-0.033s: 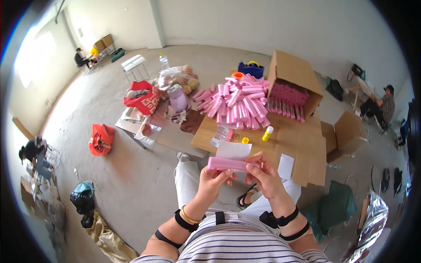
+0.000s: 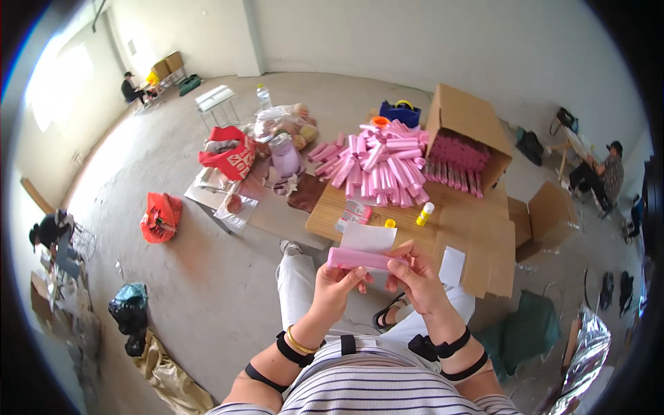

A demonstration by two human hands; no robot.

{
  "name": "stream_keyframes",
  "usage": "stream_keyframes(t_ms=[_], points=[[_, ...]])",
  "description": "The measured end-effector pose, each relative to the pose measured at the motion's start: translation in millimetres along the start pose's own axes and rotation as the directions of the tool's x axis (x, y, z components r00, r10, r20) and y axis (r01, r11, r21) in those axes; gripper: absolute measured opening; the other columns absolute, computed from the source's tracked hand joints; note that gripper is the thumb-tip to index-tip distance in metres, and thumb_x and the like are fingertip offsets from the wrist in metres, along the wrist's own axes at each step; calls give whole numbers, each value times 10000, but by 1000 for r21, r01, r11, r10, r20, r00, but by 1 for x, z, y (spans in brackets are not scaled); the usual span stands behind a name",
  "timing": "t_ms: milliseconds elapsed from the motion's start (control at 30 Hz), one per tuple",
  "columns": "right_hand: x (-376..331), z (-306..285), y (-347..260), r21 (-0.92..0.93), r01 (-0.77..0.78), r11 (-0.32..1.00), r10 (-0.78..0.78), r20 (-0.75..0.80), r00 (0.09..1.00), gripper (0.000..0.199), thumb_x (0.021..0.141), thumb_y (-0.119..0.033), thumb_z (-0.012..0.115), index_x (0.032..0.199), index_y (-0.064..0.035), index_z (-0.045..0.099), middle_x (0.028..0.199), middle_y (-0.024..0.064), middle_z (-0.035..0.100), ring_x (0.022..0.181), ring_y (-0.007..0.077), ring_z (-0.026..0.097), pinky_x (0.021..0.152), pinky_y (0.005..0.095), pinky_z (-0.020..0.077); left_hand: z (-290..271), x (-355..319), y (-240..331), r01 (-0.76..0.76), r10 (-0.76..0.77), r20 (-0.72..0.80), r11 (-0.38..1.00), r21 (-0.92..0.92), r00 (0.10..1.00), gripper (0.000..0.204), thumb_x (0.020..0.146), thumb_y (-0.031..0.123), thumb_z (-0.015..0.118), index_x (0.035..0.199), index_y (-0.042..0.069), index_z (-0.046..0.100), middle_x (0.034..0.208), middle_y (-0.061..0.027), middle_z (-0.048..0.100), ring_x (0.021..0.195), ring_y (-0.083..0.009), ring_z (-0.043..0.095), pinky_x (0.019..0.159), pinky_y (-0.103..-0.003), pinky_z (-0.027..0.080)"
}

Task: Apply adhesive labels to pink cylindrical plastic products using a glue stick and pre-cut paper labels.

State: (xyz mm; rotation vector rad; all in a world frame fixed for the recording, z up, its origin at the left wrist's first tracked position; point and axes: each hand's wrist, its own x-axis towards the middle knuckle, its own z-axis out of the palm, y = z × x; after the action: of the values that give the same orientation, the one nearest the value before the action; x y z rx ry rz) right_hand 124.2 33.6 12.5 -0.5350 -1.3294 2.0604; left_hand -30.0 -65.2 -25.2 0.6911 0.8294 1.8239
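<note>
Between my two hands, level and crosswise over my lap, is a slim pink roll [image 2: 365,259]. My left hand [image 2: 335,283] is closed on its left end, thumb on the near side. My right hand [image 2: 416,278] pinches the right end with thumb and fingers. A white paper sheet [image 2: 368,236] shows just beyond the roll at the table's near edge; whether it touches the roll I cannot tell. A yellow glue stick [image 2: 425,214] with a white end stands on the wooden tabletop [image 2: 325,214], near a small yellow cap [image 2: 390,223].
Many similar pink rolls [image 2: 377,162] are heaped on the table, beside a cardboard box [image 2: 470,128] holding more. Another white sheet [image 2: 452,265] lies on flat cardboard [image 2: 477,235] at right. A red bag [image 2: 228,153] sits on the left table. Other people sit farther off.
The surroundings have shifted slightly in the view. Both hands keep the same grip on the pink roll.
</note>
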Motion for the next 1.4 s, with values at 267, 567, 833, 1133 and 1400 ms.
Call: stream_keyframes(t_ms=[267,567,833,1133,1400], points=[[20,53,9,-15,-135,991,135,141,981,284,921,-131,643,1122,-60,455,926,67,574,695,124,609,636,250,516,-16,-23,41,-112,86,-220,988,-110,972,157,890,127,684,991,17,637,852,-59,670,714,-121,637,579,-242,483],[25,83,17,-230,206,951,-152,232,961,189,918,-126,639,1010,-49,493,912,22,585,741,61,581,652,219,480,-20,-36,62,0,-30,-229,991,-131,973,215,896,195,683,1032,42,617,794,-7,632,636,-93,569,610,-219,462],[5,76,-4,-321,120,940,-47,228,973,138,883,-84,622,896,-67,486,749,-21,540,620,31,528,569,203,410,-19,-47,105,101,-89,-62,965,241,994,213,899,169,669,1034,19,601,802,-5,614,664,-83,586,568,-222,457],[-8,70,-8,-247,107,963,-48,234,971,112,880,-71,525,978,-23,551,838,11,562,632,56,509,566,217,415,3,-55,86,-5,25,-80,972,236,996,83,902,82,585,962,26,576,819,-8,581,640,-56,539,561,-186,417],[-24,61,-16,-202,124,971,-78,219,972,170,862,-39,516,1010,-11,596,860,19,580,649,68,512,575,221,419,16,-57,80,16,-3,-60,976,218,998,107,888,75,584,971,7,589,906,-31,595,645,-55,541,560,-180,420]])
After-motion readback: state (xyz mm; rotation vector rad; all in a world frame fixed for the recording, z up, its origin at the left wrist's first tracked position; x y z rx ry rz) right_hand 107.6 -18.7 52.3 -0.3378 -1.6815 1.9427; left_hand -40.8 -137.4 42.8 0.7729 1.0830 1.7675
